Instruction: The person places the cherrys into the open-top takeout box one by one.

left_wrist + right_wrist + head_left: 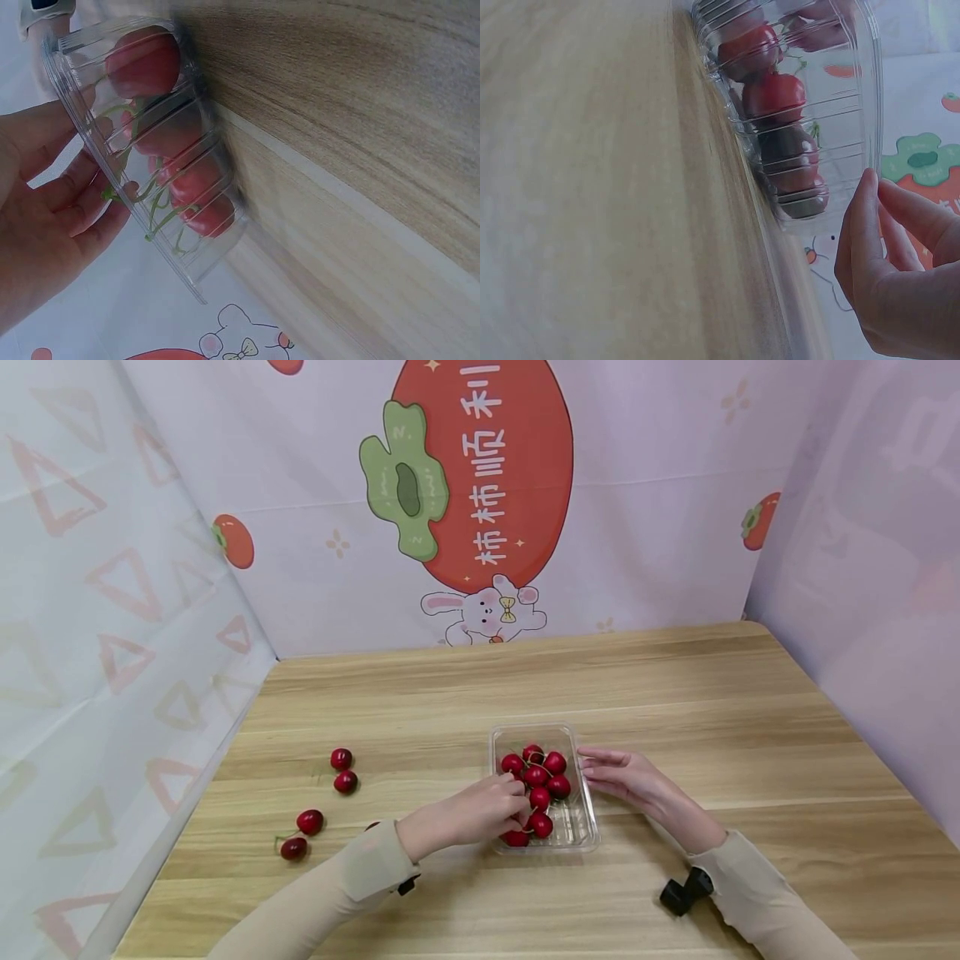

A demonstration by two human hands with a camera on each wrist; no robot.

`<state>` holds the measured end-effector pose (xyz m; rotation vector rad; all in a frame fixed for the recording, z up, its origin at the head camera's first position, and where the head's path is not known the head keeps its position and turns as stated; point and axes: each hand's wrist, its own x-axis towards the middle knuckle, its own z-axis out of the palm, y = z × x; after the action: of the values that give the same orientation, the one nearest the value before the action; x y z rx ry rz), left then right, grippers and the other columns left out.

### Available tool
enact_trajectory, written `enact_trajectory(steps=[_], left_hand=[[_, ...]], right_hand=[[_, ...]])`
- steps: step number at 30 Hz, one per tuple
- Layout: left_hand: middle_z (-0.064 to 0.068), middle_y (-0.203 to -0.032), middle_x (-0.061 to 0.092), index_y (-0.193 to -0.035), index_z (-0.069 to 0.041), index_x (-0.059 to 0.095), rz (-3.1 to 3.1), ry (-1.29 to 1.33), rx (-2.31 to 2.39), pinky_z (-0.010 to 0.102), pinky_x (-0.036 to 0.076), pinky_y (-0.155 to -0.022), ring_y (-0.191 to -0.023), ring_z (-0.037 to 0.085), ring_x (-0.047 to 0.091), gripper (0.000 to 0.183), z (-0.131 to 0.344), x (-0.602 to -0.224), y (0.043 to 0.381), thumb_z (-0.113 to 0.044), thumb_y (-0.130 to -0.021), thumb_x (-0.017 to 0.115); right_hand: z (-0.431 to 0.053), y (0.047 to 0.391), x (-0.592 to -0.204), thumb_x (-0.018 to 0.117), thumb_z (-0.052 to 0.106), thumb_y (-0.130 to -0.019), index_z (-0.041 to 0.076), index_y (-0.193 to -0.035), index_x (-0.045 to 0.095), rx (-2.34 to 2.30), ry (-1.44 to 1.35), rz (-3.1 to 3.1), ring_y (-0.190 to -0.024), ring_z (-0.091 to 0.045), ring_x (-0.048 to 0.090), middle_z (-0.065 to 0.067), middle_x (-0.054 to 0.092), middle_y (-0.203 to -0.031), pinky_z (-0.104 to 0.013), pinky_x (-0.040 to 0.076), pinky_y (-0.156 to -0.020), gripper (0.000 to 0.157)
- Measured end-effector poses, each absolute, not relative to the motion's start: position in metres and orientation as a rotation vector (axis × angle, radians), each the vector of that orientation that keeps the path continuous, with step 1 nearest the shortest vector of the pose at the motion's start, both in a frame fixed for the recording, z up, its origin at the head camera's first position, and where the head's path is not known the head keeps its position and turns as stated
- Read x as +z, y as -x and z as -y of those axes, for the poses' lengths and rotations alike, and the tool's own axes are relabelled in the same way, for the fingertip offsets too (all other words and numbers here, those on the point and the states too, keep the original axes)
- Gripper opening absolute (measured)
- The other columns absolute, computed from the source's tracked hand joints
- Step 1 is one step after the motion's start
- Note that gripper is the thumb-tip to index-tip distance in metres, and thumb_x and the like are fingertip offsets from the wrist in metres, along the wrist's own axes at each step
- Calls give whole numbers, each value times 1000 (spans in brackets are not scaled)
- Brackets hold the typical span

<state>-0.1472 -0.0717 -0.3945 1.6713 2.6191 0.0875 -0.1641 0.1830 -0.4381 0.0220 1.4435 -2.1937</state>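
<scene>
A clear plastic box point(579, 827) with ribbed walls sits on the table, holding several dark red cherries point(539, 798), some with green stems. My left hand point(487, 810) reaches over its left rim, fingers bent down among the cherries. In the left wrist view the fingers point(105, 217) lie by the green stems point(161, 202); I cannot tell whether they pinch one. My right hand point(633, 781) is at the box's right side, its fairly straight fingers touching the rim. The right wrist view shows fingertips point(869, 180) right at the rim's edge.
Two cherries point(342, 770) lie on the table left of the box. Another pair point(302, 833), one with a stem, lies nearer the front left. One more cherry point(372, 826) is mostly hidden behind the left sleeve. A printed cloth point(645, 543) hangs behind the wooden table point(420, 693).
</scene>
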Motion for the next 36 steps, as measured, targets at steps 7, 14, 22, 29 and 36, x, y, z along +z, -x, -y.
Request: enact_trajectory(steps=[7, 14, 22, 29, 36], left_hand=[[-6, -77, 56, -81, -18, 67, -2649, -1718, 180, 14, 38, -67, -74, 7, 48, 5, 77, -392, 147, -15, -77, 68], [-6, -77, 55, -81, -16, 66, -2660, -1748, 252, 15, 38, -66, -73, 8, 47, 2, 82, -391, 146, -16, -78, 66], [-4, -82, 56, -82, -14, 64, -2704, -1739, 285, 19, 40, -72, -78, 10, 49, 7, 92, -389, 143, -17, -77, 67], [-2, -84, 56, -85, -12, 64, -2722, -1719, 346, 23, 42, -77, -81, 11, 51, 11, 100, -386, 141, -19, -78, 67], [0, -88, 58, -87, -11, 63, -2748, -1677, 407, 26, 42, -81, -87, 13, 52, 12, 109, -385, 138, -17, -77, 67]], right_hand=[[-182, 165, -437, 55, -9, -80, 12, -99, 66, -2182, -47, -1447, -82, -15, 62, -6, 63, -90, -26, 48, -79, 30], [-184, 165, -440, 65, -1, -76, 9, -105, 64, -2188, 48, -1447, -85, -14, 62, -5, 63, -92, -26, 47, -81, 31], [-184, 165, -442, 67, 0, -74, 14, -99, 66, -2186, 36, -1450, -85, -14, 62, -4, 64, -92, -27, 47, -82, 29], [-181, 165, -438, 56, -9, -80, 13, -97, 66, -2179, -51, -1462, -84, -14, 62, -6, 64, -91, -27, 47, -81, 30], [-182, 165, -440, 56, -8, -80, 13, -100, 65, -2174, -51, -1470, -84, -14, 62, -5, 63, -91, -27, 47, -81, 30]])
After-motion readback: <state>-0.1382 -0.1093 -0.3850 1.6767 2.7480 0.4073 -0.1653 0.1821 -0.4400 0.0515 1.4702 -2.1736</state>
